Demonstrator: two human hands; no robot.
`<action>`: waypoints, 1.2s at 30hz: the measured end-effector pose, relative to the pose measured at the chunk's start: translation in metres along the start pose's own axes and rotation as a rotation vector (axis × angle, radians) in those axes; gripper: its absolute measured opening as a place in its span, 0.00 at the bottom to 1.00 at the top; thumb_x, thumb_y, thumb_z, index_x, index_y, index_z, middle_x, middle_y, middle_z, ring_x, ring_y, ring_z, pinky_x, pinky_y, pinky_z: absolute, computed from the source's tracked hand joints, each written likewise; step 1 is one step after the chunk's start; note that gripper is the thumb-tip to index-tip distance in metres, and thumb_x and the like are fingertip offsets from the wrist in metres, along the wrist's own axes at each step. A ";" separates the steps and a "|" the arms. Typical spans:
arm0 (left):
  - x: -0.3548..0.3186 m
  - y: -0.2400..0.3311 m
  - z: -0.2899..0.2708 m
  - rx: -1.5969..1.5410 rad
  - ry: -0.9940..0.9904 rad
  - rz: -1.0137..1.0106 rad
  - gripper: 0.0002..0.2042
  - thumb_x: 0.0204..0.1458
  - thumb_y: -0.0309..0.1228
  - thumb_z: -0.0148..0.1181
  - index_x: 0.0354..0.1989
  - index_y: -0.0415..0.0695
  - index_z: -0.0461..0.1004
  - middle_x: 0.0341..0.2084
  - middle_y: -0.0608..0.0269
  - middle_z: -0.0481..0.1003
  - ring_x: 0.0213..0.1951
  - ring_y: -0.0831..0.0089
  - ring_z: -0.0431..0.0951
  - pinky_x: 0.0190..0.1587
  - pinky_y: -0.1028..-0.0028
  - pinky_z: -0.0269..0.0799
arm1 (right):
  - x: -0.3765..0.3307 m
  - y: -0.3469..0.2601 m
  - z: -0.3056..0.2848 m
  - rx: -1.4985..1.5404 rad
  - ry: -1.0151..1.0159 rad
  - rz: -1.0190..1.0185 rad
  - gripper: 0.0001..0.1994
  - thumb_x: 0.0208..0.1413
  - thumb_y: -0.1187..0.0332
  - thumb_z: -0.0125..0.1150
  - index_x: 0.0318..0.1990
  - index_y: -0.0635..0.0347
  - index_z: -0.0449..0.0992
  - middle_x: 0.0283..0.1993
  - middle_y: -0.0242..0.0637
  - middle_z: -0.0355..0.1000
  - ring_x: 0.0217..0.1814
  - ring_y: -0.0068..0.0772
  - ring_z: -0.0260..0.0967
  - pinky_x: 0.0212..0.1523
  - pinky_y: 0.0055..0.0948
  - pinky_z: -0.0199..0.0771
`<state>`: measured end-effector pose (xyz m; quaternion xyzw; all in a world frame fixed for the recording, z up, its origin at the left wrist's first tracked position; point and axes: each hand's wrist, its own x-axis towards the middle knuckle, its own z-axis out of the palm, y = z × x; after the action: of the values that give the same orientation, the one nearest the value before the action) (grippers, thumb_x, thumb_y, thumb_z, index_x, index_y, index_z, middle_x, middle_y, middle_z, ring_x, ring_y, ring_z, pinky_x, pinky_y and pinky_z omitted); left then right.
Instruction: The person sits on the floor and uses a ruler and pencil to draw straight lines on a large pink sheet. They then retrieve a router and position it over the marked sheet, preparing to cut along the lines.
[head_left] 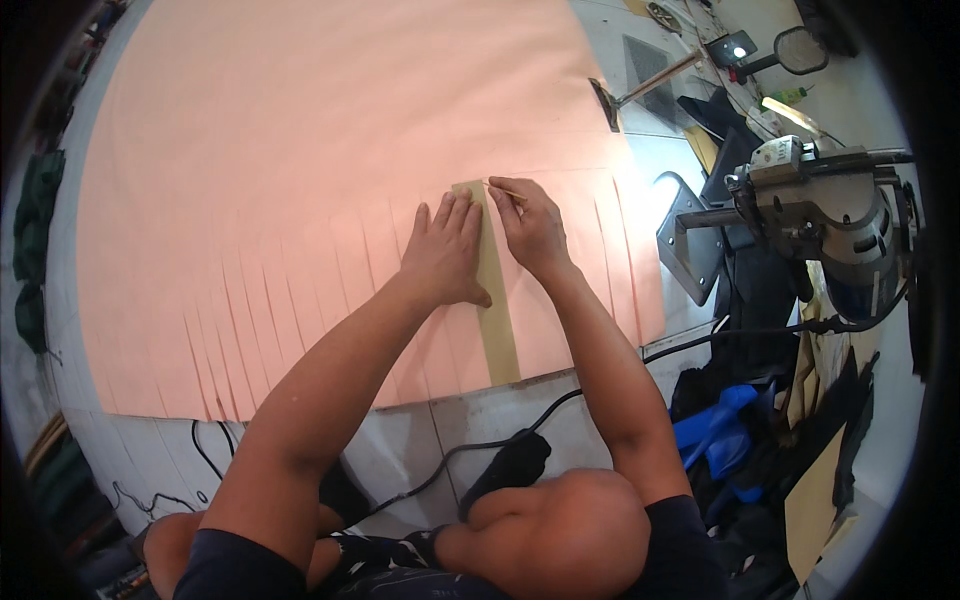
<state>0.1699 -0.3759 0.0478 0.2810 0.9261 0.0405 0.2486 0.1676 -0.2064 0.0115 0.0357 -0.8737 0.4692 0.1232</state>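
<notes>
A large pink sheet (330, 130) of paper or fabric lies spread on the floor. Its near part carries several long slits or lines running toward the front edge. Across this part lies a narrow tan strip (495, 325), like a cardboard template. My left hand (445, 250) rests flat on the strip and the sheet beside it, fingers spread and thumb on the strip. By the strip's far end, my right hand (533, 225) is closed in a pinch on a thin pen-like tool (507, 190), its tip close to the strip's corner. What kind of tool it is stays unclear.
A cutting machine (850, 220) with a metal base plate stands at the right; its black cable (450, 462) runs across the tiled floor near my feet. A T-shaped tool (610, 103) touches the sheet's right edge. Dark cloth and a blue item (722, 430) lie at lower right.
</notes>
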 end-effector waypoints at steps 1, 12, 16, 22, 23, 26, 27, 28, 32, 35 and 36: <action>-0.001 0.000 0.001 -0.001 0.008 0.005 0.69 0.31 0.63 0.78 0.77 0.36 0.45 0.78 0.46 0.45 0.79 0.51 0.41 0.77 0.45 0.41 | 0.001 0.003 0.002 -0.008 0.008 -0.011 0.10 0.66 0.70 0.58 0.49 0.65 0.80 0.48 0.49 0.80 0.52 0.50 0.78 0.52 0.41 0.78; 0.003 0.002 -0.001 0.051 -0.017 -0.011 0.69 0.32 0.62 0.78 0.78 0.37 0.44 0.78 0.46 0.45 0.79 0.51 0.42 0.77 0.46 0.42 | 0.008 0.010 0.003 -0.204 -0.027 -0.197 0.09 0.65 0.70 0.57 0.48 0.63 0.80 0.47 0.44 0.80 0.48 0.48 0.78 0.51 0.42 0.79; 0.002 0.003 -0.004 0.056 0.004 -0.013 0.68 0.33 0.62 0.77 0.78 0.37 0.44 0.79 0.47 0.46 0.79 0.53 0.44 0.77 0.45 0.44 | 0.001 -0.001 -0.003 -0.324 -0.138 -0.249 0.08 0.62 0.72 0.58 0.46 0.62 0.77 0.45 0.43 0.77 0.45 0.49 0.77 0.47 0.42 0.79; 0.001 0.001 -0.003 0.047 -0.032 -0.026 0.68 0.33 0.62 0.77 0.78 0.37 0.43 0.79 0.47 0.45 0.80 0.54 0.43 0.78 0.46 0.42 | -0.081 -0.020 -0.033 -0.374 -0.344 -0.224 0.07 0.58 0.75 0.60 0.43 0.63 0.75 0.44 0.43 0.75 0.45 0.49 0.75 0.46 0.42 0.76; 0.000 0.000 -0.003 0.051 -0.030 -0.030 0.68 0.33 0.62 0.77 0.78 0.37 0.44 0.79 0.46 0.45 0.80 0.53 0.43 0.78 0.46 0.42 | -0.100 -0.026 -0.039 -0.373 -0.367 -0.244 0.08 0.56 0.76 0.60 0.43 0.63 0.75 0.44 0.43 0.75 0.45 0.49 0.75 0.47 0.42 0.76; 0.000 0.003 -0.002 0.055 -0.019 -0.024 0.68 0.33 0.63 0.77 0.78 0.37 0.44 0.79 0.46 0.45 0.80 0.53 0.43 0.78 0.46 0.42 | -0.157 -0.049 -0.062 -0.349 -0.340 -0.307 0.08 0.48 0.77 0.58 0.37 0.61 0.70 0.35 0.42 0.67 0.37 0.47 0.69 0.42 0.42 0.73; 0.000 0.004 -0.003 0.057 -0.015 -0.023 0.68 0.33 0.63 0.77 0.78 0.37 0.44 0.79 0.46 0.45 0.80 0.53 0.43 0.77 0.46 0.43 | -0.178 -0.054 -0.070 -0.354 -0.371 -0.255 0.09 0.47 0.77 0.58 0.37 0.61 0.71 0.36 0.42 0.68 0.38 0.47 0.70 0.42 0.42 0.73; 0.000 0.005 -0.003 0.058 -0.014 -0.021 0.68 0.33 0.63 0.77 0.78 0.37 0.44 0.79 0.46 0.45 0.79 0.52 0.43 0.77 0.46 0.43 | -0.197 -0.058 -0.077 -0.359 -0.404 -0.200 0.10 0.47 0.77 0.58 0.38 0.62 0.72 0.36 0.42 0.68 0.38 0.47 0.70 0.42 0.41 0.73; 0.000 0.001 0.000 0.052 -0.007 -0.017 0.68 0.33 0.62 0.77 0.78 0.37 0.44 0.79 0.45 0.44 0.79 0.51 0.43 0.77 0.45 0.44 | -0.225 -0.075 -0.098 -0.305 -0.395 -0.115 0.09 0.52 0.78 0.60 0.41 0.64 0.75 0.38 0.44 0.73 0.41 0.49 0.73 0.42 0.43 0.74; -0.001 0.001 0.000 0.064 -0.014 -0.016 0.69 0.32 0.63 0.78 0.78 0.37 0.43 0.79 0.45 0.43 0.79 0.51 0.43 0.77 0.45 0.44 | -0.191 -0.079 -0.099 -0.202 -0.254 -0.018 0.07 0.58 0.77 0.61 0.44 0.66 0.77 0.41 0.46 0.76 0.43 0.51 0.75 0.44 0.44 0.76; -0.002 -0.002 0.000 0.072 -0.017 -0.020 0.70 0.32 0.63 0.78 0.78 0.36 0.43 0.79 0.45 0.43 0.79 0.51 0.42 0.77 0.45 0.44 | -0.168 -0.073 -0.092 -0.161 -0.232 0.009 0.06 0.60 0.76 0.61 0.44 0.66 0.77 0.41 0.47 0.77 0.43 0.52 0.76 0.44 0.44 0.77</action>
<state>0.1701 -0.3783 0.0483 0.2806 0.9276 0.0024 0.2466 0.3592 -0.1798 0.0774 0.0757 -0.9172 0.3906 0.0219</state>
